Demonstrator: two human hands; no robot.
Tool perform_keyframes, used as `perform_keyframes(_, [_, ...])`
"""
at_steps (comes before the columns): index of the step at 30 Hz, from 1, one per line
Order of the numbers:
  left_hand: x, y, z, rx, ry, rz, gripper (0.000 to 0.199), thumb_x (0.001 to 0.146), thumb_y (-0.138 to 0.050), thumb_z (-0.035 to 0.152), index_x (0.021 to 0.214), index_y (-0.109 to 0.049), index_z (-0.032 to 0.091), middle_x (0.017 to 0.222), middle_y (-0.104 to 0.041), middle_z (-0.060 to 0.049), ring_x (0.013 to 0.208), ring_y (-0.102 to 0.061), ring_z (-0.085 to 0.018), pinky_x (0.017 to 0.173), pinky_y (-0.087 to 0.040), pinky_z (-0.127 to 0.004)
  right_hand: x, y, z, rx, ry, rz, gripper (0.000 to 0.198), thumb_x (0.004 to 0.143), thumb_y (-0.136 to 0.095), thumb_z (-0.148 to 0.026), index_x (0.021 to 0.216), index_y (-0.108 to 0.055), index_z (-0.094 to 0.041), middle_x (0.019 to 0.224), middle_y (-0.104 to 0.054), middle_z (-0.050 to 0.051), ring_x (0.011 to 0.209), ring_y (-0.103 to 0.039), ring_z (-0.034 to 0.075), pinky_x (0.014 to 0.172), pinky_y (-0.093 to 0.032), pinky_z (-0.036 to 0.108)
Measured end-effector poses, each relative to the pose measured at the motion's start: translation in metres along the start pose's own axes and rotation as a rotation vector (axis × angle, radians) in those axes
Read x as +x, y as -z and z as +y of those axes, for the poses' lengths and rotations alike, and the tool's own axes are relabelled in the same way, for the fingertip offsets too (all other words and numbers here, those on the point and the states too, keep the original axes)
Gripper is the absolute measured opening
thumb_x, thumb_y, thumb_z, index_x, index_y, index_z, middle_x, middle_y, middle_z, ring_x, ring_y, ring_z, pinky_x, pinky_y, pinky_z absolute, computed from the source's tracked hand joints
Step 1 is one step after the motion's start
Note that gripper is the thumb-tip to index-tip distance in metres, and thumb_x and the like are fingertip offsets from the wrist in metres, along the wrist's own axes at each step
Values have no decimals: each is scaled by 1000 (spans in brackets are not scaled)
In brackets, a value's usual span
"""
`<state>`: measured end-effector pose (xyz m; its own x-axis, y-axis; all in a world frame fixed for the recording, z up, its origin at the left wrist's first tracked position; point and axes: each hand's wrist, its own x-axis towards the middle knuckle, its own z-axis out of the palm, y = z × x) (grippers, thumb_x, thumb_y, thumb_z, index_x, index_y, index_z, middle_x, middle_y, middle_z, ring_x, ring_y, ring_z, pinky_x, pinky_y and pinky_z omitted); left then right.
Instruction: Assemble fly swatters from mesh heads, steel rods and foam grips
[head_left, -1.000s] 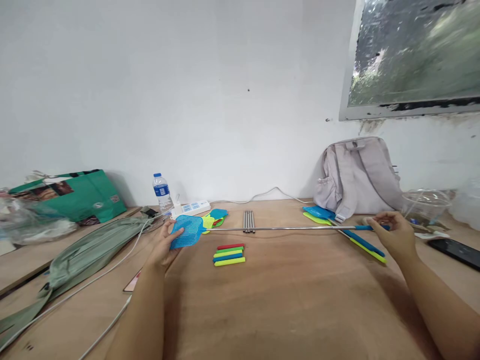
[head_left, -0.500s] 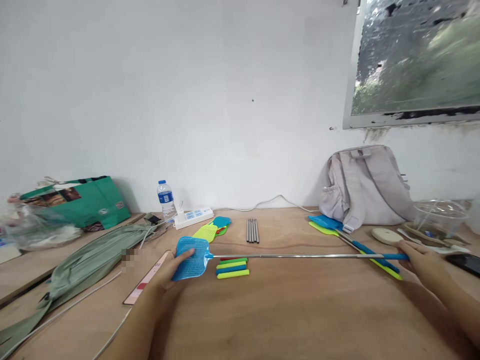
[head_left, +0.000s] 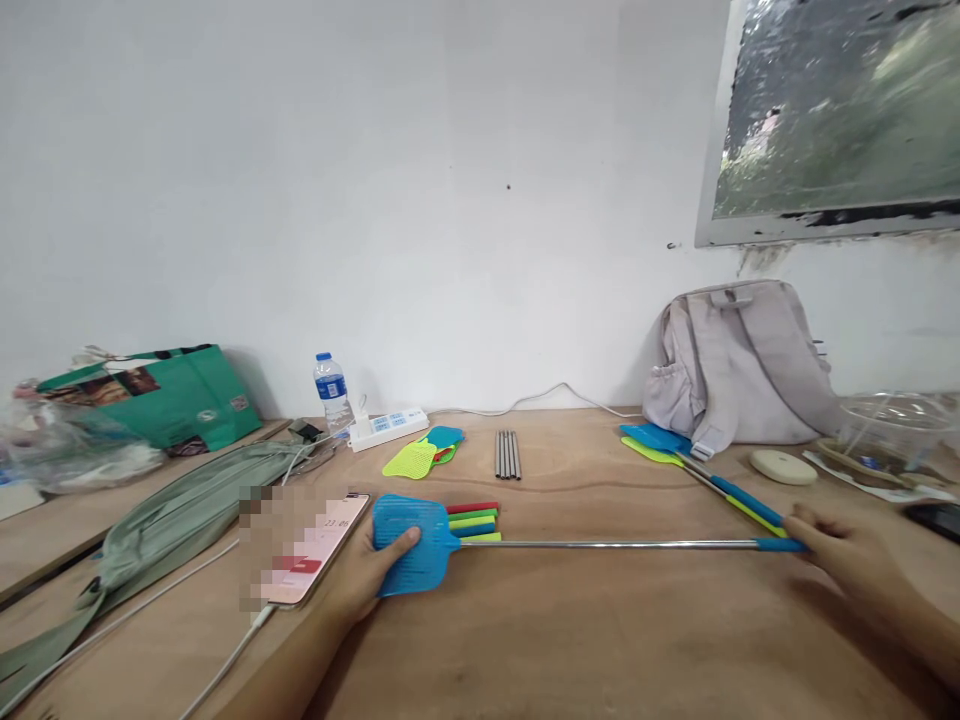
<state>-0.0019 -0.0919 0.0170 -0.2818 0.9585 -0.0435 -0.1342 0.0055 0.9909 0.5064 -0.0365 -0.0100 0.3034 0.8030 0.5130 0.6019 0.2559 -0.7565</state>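
A fly swatter (head_left: 585, 545) with a blue mesh head, thin metal rod and blue handle lies crosswise between my hands, above the table. My left hand (head_left: 367, 568) pinches the left edge of its head, thumb on top. On the right, my right hand (head_left: 840, 548) is closed around the end of the handle. Behind the swatter's head lie several coloured handle tubes (head_left: 476, 524), red, green, blue and yellow, partly covered by it. Two more swatters, one blue (head_left: 731, 500) and one yellow (head_left: 651, 452), rest beside my right hand.
Several metal tubes (head_left: 508, 456) and loose swatter heads (head_left: 411, 459) lie farther back. A phone (head_left: 326, 550) with a cable is by my left forearm. Along the wall stand a power strip (head_left: 390, 428), water bottle (head_left: 331, 390), green bag (head_left: 195, 400) and backpack (head_left: 742, 370).
Both hands have brought the swatter nearer and lower, its head shifting right so that it covers part of the coloured tubes. More of the phone shows. The view has shifted slightly.
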Motion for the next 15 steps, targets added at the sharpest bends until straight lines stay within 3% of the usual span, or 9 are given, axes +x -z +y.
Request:
perform_keyframes(3, [-1, -7, 3, 48, -73, 47, 48, 47, -77, 37, 86, -57, 17, 82, -69, -6, 72, -65, -25, 60, -55, -34, -3, -18, -18, 118, -67, -19, 39, 63, -53, -40, 43, -25, -20, 45, -25, -3, 43, -27, 10, 41, -23, 26])
perform_keyframes(8, [12, 1, 9, 123, -187, 140, 42, 49, -77, 36, 81, -58, 17, 75, -69, -4, 70, -65, -24, 58, -55, -31, -9, -33, -41, 231, -149, 46, 41, 61, -55, -38, 42, -24, -20, 43, -23, -4, 42, -24, 9, 41, -19, 25])
perform_keyframes(12, [19, -15, 13, 74, -171, 15, 44, 51, -77, 34, 86, -58, 17, 80, -69, -5, 71, -65, -24, 62, -55, -35, -19, -53, -63, 228, -95, -101, 36, 60, -55, -36, 42, -27, -20, 42, -30, -4, 42, -30, 9, 41, -24, 24])
perform_keyframes(15, [20, -36, 23, 23, -181, -38, 47, 50, -77, 33, 90, -58, 16, 84, -69, -6, 73, -65, -24, 64, -54, -36, -20, -69, -77, 292, -144, -130, 36, 63, -53, -36, 45, -26, -21, 41, -29, -5, 41, -29, 9, 40, -23, 22])
